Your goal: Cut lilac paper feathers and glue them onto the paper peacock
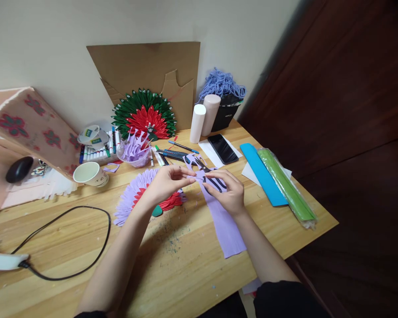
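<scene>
Both hands meet above the middle of the table. My left hand [169, 182] pinches a small piece of purple crepe paper [199, 176] between thumb and fingers. Opposite it, my right hand [229, 191] is closed at the fingertips, by a tiny dark thing [204, 179] too small to name. Black-handled scissors [202, 165] lie just behind the right hand, partly covered by it. Beneath that hand a long purple crepe paper strip [223, 229] stretches toward the table's front edge. A purple and red paper fan [128, 206] lies under my left forearm, partly hidden.
A bowl of purple paper pieces [135, 152], a paper cup [92, 174] and markers [96, 153] stand left. Behind are a green-red fan [126, 112], cardboard [146, 62], and two cylinders [198, 123]. A phone [223, 149] and green paper roll [285, 185] lie right; a cable [108, 229] loops left.
</scene>
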Tool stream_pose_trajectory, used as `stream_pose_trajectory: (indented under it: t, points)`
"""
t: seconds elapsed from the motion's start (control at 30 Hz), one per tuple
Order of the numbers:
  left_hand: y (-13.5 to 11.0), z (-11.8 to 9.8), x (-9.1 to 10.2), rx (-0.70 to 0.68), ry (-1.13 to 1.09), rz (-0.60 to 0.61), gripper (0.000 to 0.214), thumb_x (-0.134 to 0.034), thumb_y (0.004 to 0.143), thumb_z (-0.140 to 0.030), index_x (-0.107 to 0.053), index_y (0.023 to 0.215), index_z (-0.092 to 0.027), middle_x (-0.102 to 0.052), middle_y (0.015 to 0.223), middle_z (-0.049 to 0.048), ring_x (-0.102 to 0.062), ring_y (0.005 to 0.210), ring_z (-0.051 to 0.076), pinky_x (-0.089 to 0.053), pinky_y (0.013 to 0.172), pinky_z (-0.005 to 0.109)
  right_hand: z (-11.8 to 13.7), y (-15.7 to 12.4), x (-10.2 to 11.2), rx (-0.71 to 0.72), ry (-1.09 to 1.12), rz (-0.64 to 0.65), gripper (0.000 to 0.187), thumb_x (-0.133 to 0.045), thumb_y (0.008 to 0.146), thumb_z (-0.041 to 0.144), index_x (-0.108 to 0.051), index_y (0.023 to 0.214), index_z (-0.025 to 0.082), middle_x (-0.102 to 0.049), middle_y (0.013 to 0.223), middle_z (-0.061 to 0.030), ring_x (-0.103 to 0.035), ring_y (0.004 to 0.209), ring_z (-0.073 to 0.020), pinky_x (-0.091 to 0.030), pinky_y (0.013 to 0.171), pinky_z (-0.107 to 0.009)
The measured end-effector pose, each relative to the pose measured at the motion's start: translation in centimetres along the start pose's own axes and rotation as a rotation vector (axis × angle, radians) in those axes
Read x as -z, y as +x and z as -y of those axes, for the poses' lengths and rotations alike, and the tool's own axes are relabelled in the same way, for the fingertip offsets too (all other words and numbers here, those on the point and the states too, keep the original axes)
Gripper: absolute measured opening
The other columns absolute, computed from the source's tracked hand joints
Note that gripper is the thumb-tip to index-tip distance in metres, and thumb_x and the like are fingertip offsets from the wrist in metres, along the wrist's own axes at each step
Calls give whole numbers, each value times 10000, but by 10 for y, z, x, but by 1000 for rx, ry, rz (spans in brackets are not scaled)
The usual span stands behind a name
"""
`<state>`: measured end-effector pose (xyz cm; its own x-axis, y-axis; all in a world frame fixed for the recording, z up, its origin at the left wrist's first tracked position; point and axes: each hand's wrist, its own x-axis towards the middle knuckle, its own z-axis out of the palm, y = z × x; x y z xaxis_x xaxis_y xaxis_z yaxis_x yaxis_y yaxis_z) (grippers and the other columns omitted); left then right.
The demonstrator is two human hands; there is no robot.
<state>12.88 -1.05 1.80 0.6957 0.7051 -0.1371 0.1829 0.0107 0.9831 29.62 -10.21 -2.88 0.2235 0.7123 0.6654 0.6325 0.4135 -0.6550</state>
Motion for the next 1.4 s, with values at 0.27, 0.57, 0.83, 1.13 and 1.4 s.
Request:
stream_pose_trajectory:
  t: [0.27,0.57,0.83,1.13,1.4]
  points:
    - [1,4,-3,-79,48,6,208,-697,685,-280,-673,831,-133,-708,848,74,-659,766,156,-534,734,286,2,2,-1,-139,76,97,66,-643,769,219,-673,827,212,-690,810,-37,-639,769,-175,-518,728,-332]
    - [2,3,-4,-106,48,-59,182,-672,715,-271,-677,827,-128,-711,861,71,-658,784,157,-530,755,286,2,2,0,-88,48,28,54,-641,762,173,-667,786,214,-686,769,-21,-636,737,-167,-514,710,-317]
    - [3,2,-8,-112,63,-191,158,-680,700,-234,-665,802,-115,-714,817,69,-662,722,145,-543,699,264,3,-1,-2,-1,-38,-22,102,-646,742,141,-668,795,225,-690,772,-26,-635,727,-172,-519,715,-338]
    - [1,4,-3,-282,284,-89,172,-674,719,-312,-714,799,-165,-719,808,63,-653,733,159,-514,696,275,4,0,-3,-68,-14,-22,54,-627,758,181,-659,766,223,-680,750,-20,-633,716,-173,-516,710,-336]
    - [0,2,-4,-345,305,-107,148,-671,728,-314,-728,773,-185,-720,779,60,-652,714,157,-499,683,262,5,0,-2,-73,7,-19,66,-637,749,158,-658,766,218,-677,750,-20,-627,719,-168,-512,708,-329]
